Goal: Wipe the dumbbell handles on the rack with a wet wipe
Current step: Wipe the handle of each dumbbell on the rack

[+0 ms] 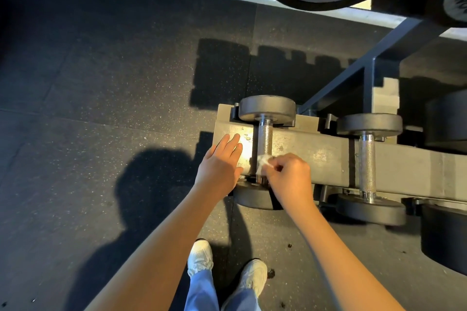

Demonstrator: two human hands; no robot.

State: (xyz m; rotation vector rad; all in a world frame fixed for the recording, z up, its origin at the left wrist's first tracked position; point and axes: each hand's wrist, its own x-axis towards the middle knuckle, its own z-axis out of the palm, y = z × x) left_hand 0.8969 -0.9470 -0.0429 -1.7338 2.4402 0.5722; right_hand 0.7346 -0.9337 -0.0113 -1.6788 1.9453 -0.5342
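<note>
Pinching a small white wet wipe (pixel 264 160) between curled fingers, the right hand (pixel 288 174) held it against the near part of the knurled handle (pixel 265 137) of the leftmost dumbbell (pixel 267 108), which lay across the rack (pixel 316 151) beam with one head far and one near. Beside that handle the left hand (pixel 222 159) was open, fingers straight, resting flat on the beam's left end. To the right, well apart on the same beam, a second dumbbell (pixel 367 159) sat untouched by either hand.
</note>
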